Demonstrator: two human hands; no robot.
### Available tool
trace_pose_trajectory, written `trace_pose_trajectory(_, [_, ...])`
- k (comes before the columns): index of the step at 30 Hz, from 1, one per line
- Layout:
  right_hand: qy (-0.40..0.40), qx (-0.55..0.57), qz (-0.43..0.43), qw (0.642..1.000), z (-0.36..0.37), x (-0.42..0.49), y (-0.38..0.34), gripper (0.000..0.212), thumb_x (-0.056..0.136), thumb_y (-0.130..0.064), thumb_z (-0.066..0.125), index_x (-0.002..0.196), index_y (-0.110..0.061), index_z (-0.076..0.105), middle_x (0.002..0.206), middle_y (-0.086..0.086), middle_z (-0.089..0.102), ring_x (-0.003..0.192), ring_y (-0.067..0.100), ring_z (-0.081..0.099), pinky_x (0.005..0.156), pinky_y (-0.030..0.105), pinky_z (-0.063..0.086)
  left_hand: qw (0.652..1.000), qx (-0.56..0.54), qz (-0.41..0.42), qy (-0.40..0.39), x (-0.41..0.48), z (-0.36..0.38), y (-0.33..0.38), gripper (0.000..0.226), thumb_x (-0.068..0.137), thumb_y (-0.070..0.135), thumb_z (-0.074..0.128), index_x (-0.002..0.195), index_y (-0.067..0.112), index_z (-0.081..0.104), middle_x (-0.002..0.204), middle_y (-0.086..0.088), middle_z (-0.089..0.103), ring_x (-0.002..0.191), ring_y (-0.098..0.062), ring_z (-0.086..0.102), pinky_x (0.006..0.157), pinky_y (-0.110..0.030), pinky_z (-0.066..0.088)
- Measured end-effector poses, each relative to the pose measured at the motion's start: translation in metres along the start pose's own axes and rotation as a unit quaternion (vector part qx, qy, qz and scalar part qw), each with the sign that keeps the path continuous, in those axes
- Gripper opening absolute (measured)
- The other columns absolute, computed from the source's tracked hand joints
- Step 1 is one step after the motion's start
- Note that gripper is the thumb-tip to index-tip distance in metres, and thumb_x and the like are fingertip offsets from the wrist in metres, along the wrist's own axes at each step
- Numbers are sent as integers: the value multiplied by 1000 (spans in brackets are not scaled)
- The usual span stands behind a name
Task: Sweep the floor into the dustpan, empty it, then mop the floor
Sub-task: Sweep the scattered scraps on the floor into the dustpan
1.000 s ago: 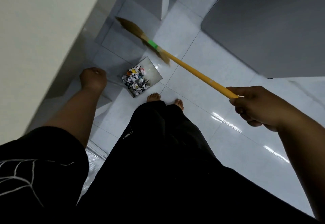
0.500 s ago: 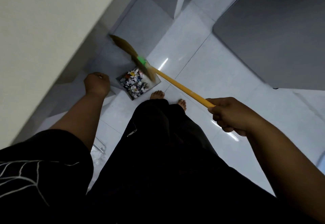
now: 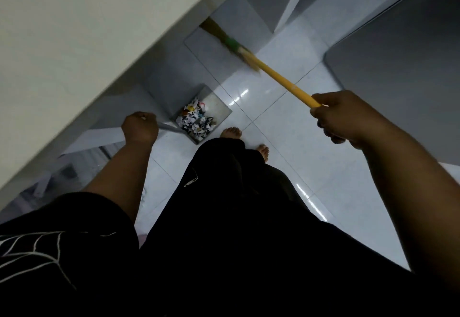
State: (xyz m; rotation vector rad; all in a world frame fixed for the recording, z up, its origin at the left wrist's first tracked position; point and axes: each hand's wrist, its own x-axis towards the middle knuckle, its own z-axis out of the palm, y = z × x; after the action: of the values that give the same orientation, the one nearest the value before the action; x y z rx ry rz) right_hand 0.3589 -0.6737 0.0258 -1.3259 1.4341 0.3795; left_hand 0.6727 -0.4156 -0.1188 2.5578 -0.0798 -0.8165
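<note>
A grey metal dustpan (image 3: 219,107) sits low over the white tiled floor (image 3: 286,127), just ahead of my bare feet. It holds a heap of crumpled paper scraps (image 3: 195,121). My left hand (image 3: 140,127) is closed around the dustpan's thin handle (image 3: 169,127). My right hand (image 3: 341,115) grips the end of a yellow broom handle (image 3: 286,83). The broom's straw head (image 3: 219,35), bound with a green band, points away towards the wall and looks blurred.
A pale wall (image 3: 87,50) runs diagonally along the left. A large grey panel (image 3: 398,72) stands at the right. A white upright edge (image 3: 291,2) rises at the back. My black trousers fill the lower view.
The broom head has swung up and away from the dustpan towards the back wall. My right hand moved right and up. The dustpan stays in my left hand.
</note>
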Motion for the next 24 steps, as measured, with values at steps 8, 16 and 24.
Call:
trace_pose_trajectory(8, [47, -370, -77, 925, 72, 72, -54, 35, 89, -10, 45, 123, -3, 53, 90, 9, 51, 58, 19, 48, 42, 25, 36, 997, -28, -34, 59, -22, -4, -40, 33, 97, 27, 55, 101, -2, 70, 108, -17, 70, 105, -27, 64, 93, -22, 43])
trace_pose_trajectory(16, [-60, -501, -55, 862, 78, 51, -28, 44, 90, -12, 46, 133, -11, 51, 107, 11, 56, 66, 18, 52, 43, 25, 37, 995, -18, -76, 67, -28, -1, -43, 41, 95, 37, 56, 91, -2, 69, 100, -19, 70, 97, -31, 65, 90, -28, 47])
trace_pose_trajectory(24, [-3, -379, -38, 925, -18, -13, 22, 45, 93, -24, 53, 137, -35, 51, 85, -7, 58, 62, 14, 58, 46, 23, 39, 992, 1, -118, 37, -22, -7, -28, 29, 93, 26, 54, 81, 3, 67, 96, -20, 70, 91, -36, 67, 84, -44, 57])
